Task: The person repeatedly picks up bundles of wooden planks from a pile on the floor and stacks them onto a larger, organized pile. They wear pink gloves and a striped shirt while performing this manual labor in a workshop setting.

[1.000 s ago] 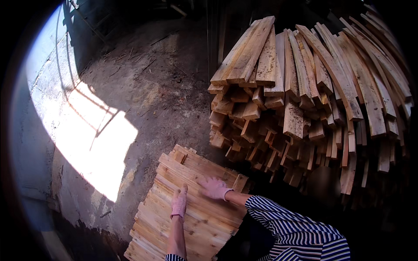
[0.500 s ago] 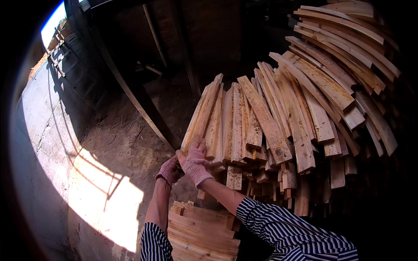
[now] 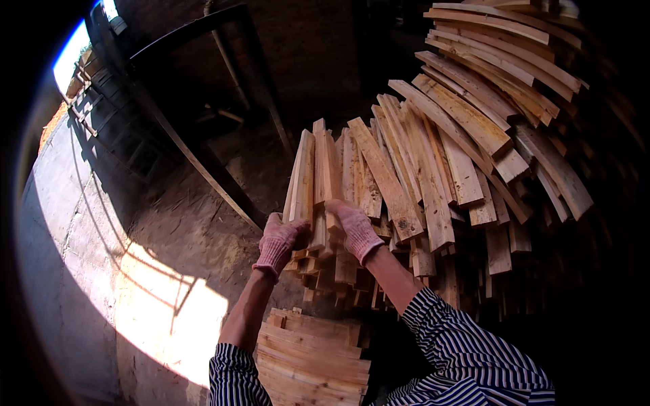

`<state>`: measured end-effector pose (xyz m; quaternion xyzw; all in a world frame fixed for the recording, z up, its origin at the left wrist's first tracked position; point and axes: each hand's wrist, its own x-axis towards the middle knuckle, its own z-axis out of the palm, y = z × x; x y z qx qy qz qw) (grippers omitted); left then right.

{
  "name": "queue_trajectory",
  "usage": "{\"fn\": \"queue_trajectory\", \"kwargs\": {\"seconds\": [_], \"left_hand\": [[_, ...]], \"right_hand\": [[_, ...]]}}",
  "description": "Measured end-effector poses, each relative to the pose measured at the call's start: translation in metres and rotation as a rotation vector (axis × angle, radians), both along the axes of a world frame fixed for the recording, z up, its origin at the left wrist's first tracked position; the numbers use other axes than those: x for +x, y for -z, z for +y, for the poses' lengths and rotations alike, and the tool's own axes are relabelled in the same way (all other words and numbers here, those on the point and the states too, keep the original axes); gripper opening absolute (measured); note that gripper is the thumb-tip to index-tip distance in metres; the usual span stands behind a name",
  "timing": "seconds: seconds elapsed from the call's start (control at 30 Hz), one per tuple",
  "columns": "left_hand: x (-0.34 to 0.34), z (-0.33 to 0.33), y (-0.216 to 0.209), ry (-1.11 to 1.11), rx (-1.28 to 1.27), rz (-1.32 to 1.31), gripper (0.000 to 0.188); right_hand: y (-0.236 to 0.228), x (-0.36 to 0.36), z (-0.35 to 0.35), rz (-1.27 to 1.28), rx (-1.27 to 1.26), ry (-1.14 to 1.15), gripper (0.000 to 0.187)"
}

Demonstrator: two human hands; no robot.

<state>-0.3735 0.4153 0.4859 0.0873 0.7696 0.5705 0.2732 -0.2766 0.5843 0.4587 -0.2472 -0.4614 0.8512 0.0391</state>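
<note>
Here I have both hands up at the near end of a big heap of pale, rough-sawn wooden slats, which fans out ahead of me and to my right. My left hand, in a pink knitted glove, is clenched around the lower end of a small bundle of narrow light-coloured wooden strips that stands almost upright at the left edge of the heap. My right hand, gloved the same way, grips the same bundle from the other side, fingers curled over the strip ends, so the bundle sits between my two palms and still touches the slats beside it. Both my forearms come up from below in dark blue sleeves with thin white stripes. Just under my left elbow lies a flat, neat stack of similar wooden boards, well below the bundle. To the left, a bright patch of sunlight falls on the dusty concrete floor.
</note>
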Motion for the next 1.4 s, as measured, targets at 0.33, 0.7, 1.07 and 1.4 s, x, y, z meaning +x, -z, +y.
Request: {"fn": "queue_trajectory", "kwargs": {"seconds": [0.33, 0.7, 1.07, 1.4], "left_hand": [[0.243, -0.123, 0.03, 0.327, -0.232, 0.477, 0.069], [0.199, -0.228, 0.115, -0.141, 0.798, -0.53, 0.058], [0.332, -0.392, 0.199, 0.017, 0.149, 0.125, 0.083], [0.309, -0.388, 0.338, -0.533, 1.088, -0.452, 0.068]], "right_hand": [[0.025, 0.158, -0.097, 0.045, -0.106, -0.194, 0.064], [0.122, 0.338, -0.267, 0.076, 0.652, -0.555, 0.121], [0.246, 0.287, -0.373, 0.013, 0.712, -0.829, 0.079], [0.239, 0.254, -0.323, 0.279, 0.839, -0.889, 0.102]]}}
